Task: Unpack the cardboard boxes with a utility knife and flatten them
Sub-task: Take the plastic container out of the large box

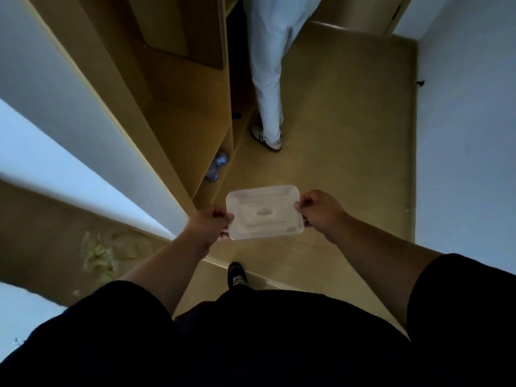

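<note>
Head view: both hands hold a translucent plastic container [264, 212] level in front of the body, above the tan floor [349, 141]. Left hand [210, 222] grips its left edge, fingers curled round the rim; right hand [319, 208] grips the right edge the same way. No cardboard box or utility knife visible. Wooden shelving unit [178, 88] at left, plastic water bottles [217, 166] on its bottom shelf. Another person's white-trousered leg [269, 79] and sneaker [265, 136] stand ahead. Wearer's black shoe [236, 275] below the container.
</note>
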Available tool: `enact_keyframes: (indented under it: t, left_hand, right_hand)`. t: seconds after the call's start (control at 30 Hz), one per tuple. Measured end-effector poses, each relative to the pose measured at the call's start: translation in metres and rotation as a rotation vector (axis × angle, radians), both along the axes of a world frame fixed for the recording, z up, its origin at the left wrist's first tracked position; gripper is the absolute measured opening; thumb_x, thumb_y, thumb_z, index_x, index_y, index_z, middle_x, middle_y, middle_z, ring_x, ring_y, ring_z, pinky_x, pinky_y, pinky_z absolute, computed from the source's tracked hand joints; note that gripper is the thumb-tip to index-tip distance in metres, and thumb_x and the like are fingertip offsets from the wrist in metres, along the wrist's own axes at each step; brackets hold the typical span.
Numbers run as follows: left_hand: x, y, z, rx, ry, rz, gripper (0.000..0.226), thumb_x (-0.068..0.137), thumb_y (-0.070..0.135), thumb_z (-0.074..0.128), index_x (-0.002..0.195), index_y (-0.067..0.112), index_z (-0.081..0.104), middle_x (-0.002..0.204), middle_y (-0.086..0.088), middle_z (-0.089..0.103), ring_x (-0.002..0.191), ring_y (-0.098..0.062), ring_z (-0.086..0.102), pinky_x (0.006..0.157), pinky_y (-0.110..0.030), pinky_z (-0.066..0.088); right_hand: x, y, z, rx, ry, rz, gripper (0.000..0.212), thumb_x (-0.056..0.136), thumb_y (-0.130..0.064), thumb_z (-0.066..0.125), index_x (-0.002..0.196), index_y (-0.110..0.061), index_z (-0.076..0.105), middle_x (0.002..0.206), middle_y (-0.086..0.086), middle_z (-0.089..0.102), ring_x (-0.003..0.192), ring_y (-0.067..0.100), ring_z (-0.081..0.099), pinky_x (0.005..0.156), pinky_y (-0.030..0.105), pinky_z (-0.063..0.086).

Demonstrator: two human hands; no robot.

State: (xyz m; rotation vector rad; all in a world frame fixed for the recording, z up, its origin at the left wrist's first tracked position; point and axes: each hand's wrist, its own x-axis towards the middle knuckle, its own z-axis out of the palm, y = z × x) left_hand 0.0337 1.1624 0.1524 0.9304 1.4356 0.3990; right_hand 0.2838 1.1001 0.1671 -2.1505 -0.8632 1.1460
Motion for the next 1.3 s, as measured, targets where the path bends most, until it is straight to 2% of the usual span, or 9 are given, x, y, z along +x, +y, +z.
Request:
enact_keyframes:
  t: [0.1,0.2,0.3,0.57,0.7,0.87,1.13,1.2,1.3]
  left_hand:
    - [0.007,0.057,0.005,0.006,-0.002,-0.017,0.016,0.091,0.006,0.067,0.104,-0.002,0.063,0.099,-0.024,0.069,0.08,-0.03,0.067,0.068,-0.04,0.06]
    - [0.014,0.104,0.015,0.014,0.001,-0.026,0.005,0.092,0.003,0.064,0.089,0.002,0.059,0.088,-0.021,0.065,0.074,-0.028,0.064,0.055,-0.032,0.059]
    - [0.023,0.136,0.014,0.027,-0.001,0.0,0.018,0.094,0.001,0.06,0.078,0.007,0.053,0.078,-0.015,0.06,0.068,-0.024,0.06,0.049,-0.027,0.058]
    - [0.033,0.208,0.003,0.014,0.035,0.216,0.013,0.091,0.008,0.066,0.081,0.013,0.059,0.088,-0.017,0.063,0.074,-0.025,0.061,0.069,-0.043,0.061]
    - [0.026,0.235,-0.005,-0.012,0.141,0.391,0.011,0.084,0.015,0.069,0.077,0.022,0.065,0.085,-0.017,0.068,0.076,-0.034,0.067,0.071,-0.059,0.059]
    - [0.035,0.255,0.002,-0.013,0.319,0.603,0.013,0.086,0.013,0.061,0.08,0.024,0.06,0.088,-0.011,0.067,0.083,-0.034,0.067,0.072,-0.048,0.061]
    - [0.026,0.291,0.001,-0.063,0.34,0.801,0.014,0.09,0.011,0.059,0.102,0.017,0.063,0.092,-0.009,0.067,0.079,-0.027,0.066,0.064,-0.034,0.056]
    - [0.013,0.303,-0.011,-0.07,0.366,0.805,0.011,0.087,0.02,0.058,0.094,0.013,0.063,0.086,-0.01,0.067,0.077,-0.03,0.066,0.063,-0.033,0.053]
    - [-0.015,0.331,-0.043,-0.085,0.389,0.811,0.04,0.074,0.041,0.058,0.099,0.011,0.067,0.095,-0.014,0.071,0.087,-0.031,0.069,0.076,-0.041,0.056]
  right_hand:
    - [0.01,0.053,0.004,-0.014,0.011,-0.003,0.014,0.09,-0.023,0.069,0.089,-0.009,0.066,0.087,0.016,0.071,0.076,0.031,0.072,0.072,0.048,0.062]
    - [0.016,0.099,0.008,-0.024,0.026,0.016,0.016,0.09,-0.021,0.069,0.09,-0.006,0.066,0.087,0.017,0.071,0.074,0.028,0.071,0.071,0.046,0.062]
    - [0.025,0.138,0.011,-0.023,0.017,0.048,0.013,0.091,-0.02,0.068,0.086,-0.009,0.066,0.084,0.014,0.072,0.079,0.031,0.072,0.077,0.048,0.061]
    - [0.043,0.256,0.004,-0.048,0.069,0.261,0.009,0.09,-0.015,0.066,0.09,-0.006,0.068,0.085,0.019,0.071,0.081,0.033,0.071,0.08,0.045,0.061]
    - [0.04,0.326,-0.012,-0.097,0.096,0.423,0.006,0.089,-0.017,0.068,0.087,-0.012,0.066,0.069,0.01,0.066,0.067,0.024,0.062,0.064,0.037,0.052]
    - [0.029,0.403,-0.024,-0.188,0.097,0.783,0.009,0.092,-0.023,0.066,0.086,-0.017,0.064,0.075,0.011,0.069,0.067,0.022,0.063,0.063,0.035,0.05]
    - [-0.021,0.492,-0.025,-0.255,0.114,0.955,0.016,0.095,-0.015,0.06,0.08,-0.011,0.062,0.069,0.013,0.07,0.066,0.032,0.068,0.06,0.038,0.053]
    - [-0.039,0.51,-0.024,-0.246,0.101,0.989,0.019,0.096,-0.015,0.059,0.079,-0.007,0.063,0.067,0.012,0.072,0.059,0.026,0.069,0.053,0.031,0.05]
    - [-0.071,0.534,-0.021,-0.224,0.066,0.973,0.024,0.092,-0.006,0.06,0.068,-0.005,0.062,0.064,0.014,0.067,0.056,0.023,0.065,0.047,0.026,0.046]
